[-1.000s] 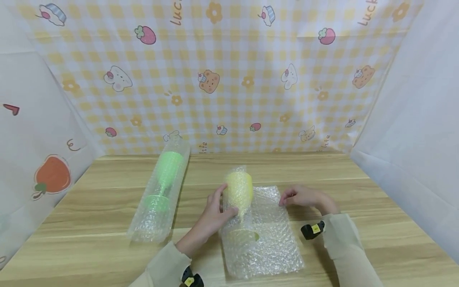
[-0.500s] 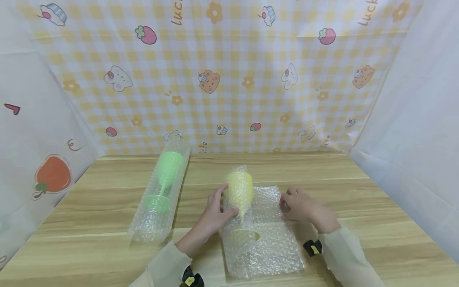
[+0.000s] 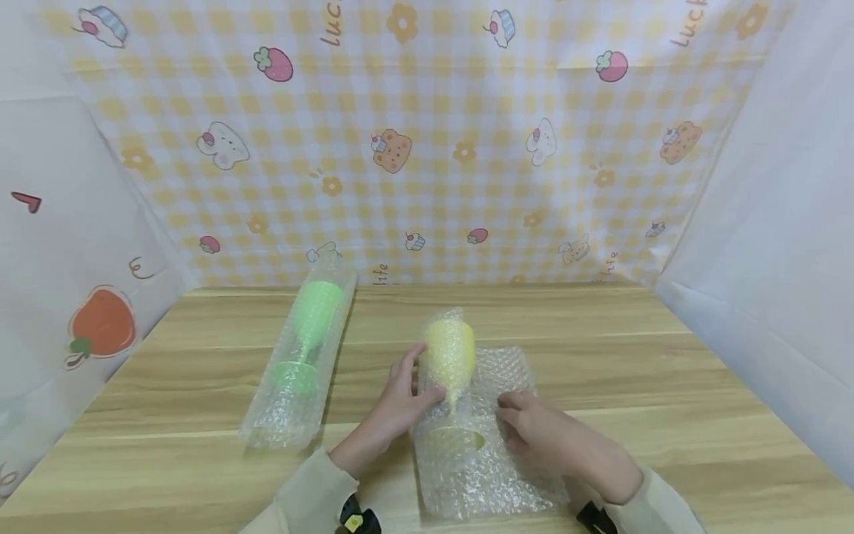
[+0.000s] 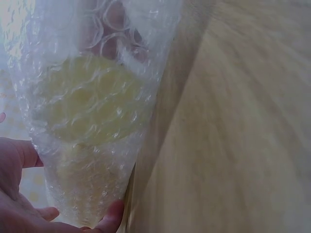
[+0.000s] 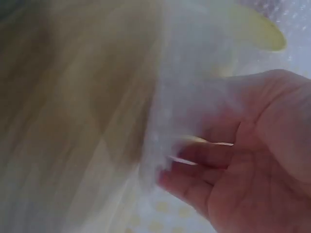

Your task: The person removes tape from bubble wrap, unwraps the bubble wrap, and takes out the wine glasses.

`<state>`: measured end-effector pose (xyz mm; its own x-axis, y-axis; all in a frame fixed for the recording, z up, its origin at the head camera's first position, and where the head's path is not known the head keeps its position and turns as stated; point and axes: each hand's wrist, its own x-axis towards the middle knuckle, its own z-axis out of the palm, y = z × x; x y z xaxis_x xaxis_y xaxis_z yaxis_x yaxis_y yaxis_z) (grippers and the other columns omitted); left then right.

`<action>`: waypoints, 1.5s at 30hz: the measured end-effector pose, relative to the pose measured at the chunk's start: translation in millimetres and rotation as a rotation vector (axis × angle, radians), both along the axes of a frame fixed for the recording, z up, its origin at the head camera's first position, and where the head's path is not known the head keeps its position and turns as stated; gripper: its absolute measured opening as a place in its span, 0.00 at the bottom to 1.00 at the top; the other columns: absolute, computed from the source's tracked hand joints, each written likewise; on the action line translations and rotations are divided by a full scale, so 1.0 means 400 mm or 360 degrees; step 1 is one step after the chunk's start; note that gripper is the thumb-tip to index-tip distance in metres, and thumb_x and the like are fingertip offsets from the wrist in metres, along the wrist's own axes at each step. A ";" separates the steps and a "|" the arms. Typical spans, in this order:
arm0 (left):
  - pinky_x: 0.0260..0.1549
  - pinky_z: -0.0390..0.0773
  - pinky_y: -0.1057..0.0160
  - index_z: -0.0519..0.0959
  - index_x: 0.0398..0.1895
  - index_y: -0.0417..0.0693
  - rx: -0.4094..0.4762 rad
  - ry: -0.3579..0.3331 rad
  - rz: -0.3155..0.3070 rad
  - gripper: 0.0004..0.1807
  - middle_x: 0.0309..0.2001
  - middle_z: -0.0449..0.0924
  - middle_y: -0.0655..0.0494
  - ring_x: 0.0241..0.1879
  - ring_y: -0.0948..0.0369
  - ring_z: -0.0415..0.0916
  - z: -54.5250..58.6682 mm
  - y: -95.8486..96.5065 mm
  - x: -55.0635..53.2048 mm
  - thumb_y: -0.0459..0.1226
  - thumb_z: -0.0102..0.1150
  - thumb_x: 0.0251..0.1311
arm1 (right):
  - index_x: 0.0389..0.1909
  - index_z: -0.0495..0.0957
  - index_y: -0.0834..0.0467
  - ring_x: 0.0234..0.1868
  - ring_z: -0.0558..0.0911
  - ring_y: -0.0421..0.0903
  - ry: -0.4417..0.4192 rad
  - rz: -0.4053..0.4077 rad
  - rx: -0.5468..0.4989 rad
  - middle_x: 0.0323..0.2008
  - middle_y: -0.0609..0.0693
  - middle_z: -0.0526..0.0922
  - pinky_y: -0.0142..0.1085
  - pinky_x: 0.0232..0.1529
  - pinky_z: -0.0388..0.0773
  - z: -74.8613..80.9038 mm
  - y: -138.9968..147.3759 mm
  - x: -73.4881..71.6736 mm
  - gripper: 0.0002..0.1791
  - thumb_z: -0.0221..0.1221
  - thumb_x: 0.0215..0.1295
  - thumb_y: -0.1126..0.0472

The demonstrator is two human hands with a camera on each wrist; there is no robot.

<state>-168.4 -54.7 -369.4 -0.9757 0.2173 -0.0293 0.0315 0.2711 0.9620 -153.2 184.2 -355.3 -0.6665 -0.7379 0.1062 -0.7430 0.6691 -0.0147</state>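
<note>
Yellow cup: one, stemmed [image 3: 450,352]; lay on its side near the table's middle, bowl toward 12 o'clock, round foot toward 6, seen through clear wrapping.
Bubble wrap: one sheet [image 3: 483,475]; covered the yellow cup and spread out from it toward 4 and 5 o'clock.
Left hand: at the cup's 8 o'clock [image 3: 405,397]; thumb and fingers curved about the wrapped bowl and stem, gripping it, thumb on top.
Right hand: at the cup's 4 o'clock [image 3: 543,432], over the spread part of the sheet; fingers bent, tips at the wrap. Blurred in its own wrist view; whether it pinched the sheet could not be told.
Green cup: one, stemmed [image 3: 316,308]; at the yellow cup's 9 o'clock, well apart, lying inside its own clear bubble sleeve [image 3: 283,426].
Cuffs: two, pale; a small black camera at the left wrist [image 3: 360,521], another at the right wrist [image 3: 596,517].
Table: wood-grained [image 3: 587,326].
Backcloth: yellow-and-white check [image 3: 440,96], at 12 o'clock, printed with bears, strawberries and flowers.
</note>
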 end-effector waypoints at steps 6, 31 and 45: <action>0.40 0.80 0.54 0.47 0.72 0.51 -0.0013 0.0031 0.0030 0.45 0.67 0.48 0.37 0.50 0.47 0.69 -0.002 -0.005 0.001 0.41 0.60 0.55 | 0.49 0.73 0.70 0.55 0.73 0.61 -0.0203 -0.0099 -0.0029 0.54 0.65 0.72 0.50 0.55 0.74 -0.001 0.006 0.006 0.23 0.63 0.52 0.65; 0.51 0.56 0.24 0.67 0.64 0.63 -0.0697 0.0552 -0.0172 0.23 0.72 0.37 0.35 0.68 0.33 0.41 0.025 0.000 0.048 0.50 0.44 0.67 | 0.51 0.72 0.69 0.57 0.71 0.59 -0.0259 -0.0118 -0.0041 0.55 0.64 0.71 0.48 0.57 0.72 0.002 0.009 0.005 0.23 0.62 0.54 0.65; 0.48 0.60 0.25 0.64 0.63 0.55 -0.0648 0.0411 -0.0053 0.32 0.72 0.37 0.33 0.67 0.32 0.42 0.034 0.006 0.056 0.51 0.59 0.55 | 0.50 0.73 0.70 0.56 0.72 0.60 -0.0249 -0.0140 -0.0050 0.55 0.64 0.72 0.50 0.56 0.72 0.000 0.005 0.006 0.23 0.63 0.52 0.65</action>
<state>-145.9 -52.4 -355.8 -0.9549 0.2697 0.1240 0.2706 0.6190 0.7373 -150.9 186.3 -355.1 -0.7386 -0.6739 0.0182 -0.6686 0.7288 -0.1475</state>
